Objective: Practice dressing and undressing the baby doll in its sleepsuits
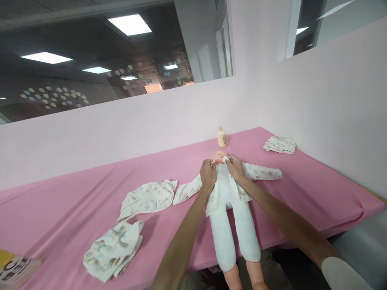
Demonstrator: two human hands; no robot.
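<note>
A baby doll (223, 183) with a white cloth body lies on its back, its feet toward me and past the table's near edge. Its arms are inside the spread sleeves of a white printed baby shirt (262, 172), which hangs open at the front. My left hand (208, 175) is closed on the shirt's collar edge at the left of the doll's neck. On the other side of the neck, my right hand (236, 167) pinches the opposite collar edge. Only part of the doll's head shows beyond my hands.
Pink cloth covers the table (187, 237). To the left lie a spread printed garment (148, 200) and a crumpled one (113, 250). A cream bottle (222, 137) stands near the wall, with folded printed cloth (279, 145) at back right. A yellow-and-white package (16, 268) is at lower left.
</note>
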